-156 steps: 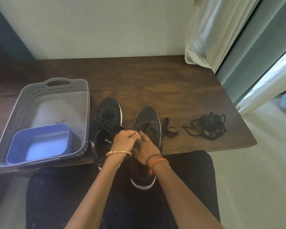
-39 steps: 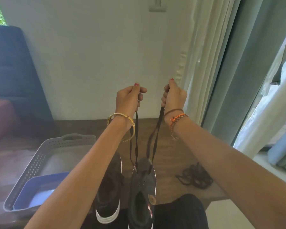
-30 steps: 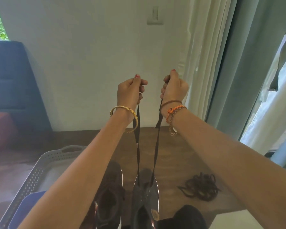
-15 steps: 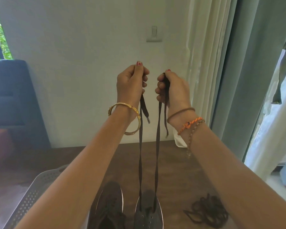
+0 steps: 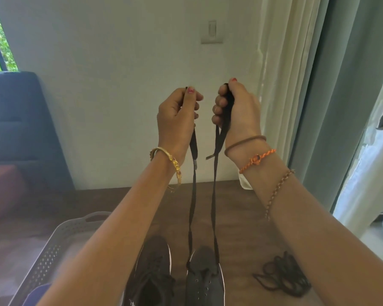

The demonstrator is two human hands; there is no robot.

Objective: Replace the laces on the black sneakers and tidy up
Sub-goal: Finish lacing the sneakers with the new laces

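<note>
Both hands hold one black lace (image 5: pixel 213 208) taut, raised above the surface (image 5: pixel 237 217): left hand (image 5: pixel 177 117) pinches one end, right hand (image 5: pixel 237 109) curls round the other. Two strands run down into the right sneaker (image 5: pixel 205 281). Left of it, a grey basket (image 5: pixel 53 246), then the left sneaker (image 5: pixel 152 272). One loose lace pile (image 5: pixel 283 277) lies near the right edge.

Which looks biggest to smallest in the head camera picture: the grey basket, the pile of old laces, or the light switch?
1. grey basket, though its lower part is cut off and an arm hides some.
2. pile of old laces on the table.
3. light switch, though it sits far back on the wall, so it may only look smallest.
</note>
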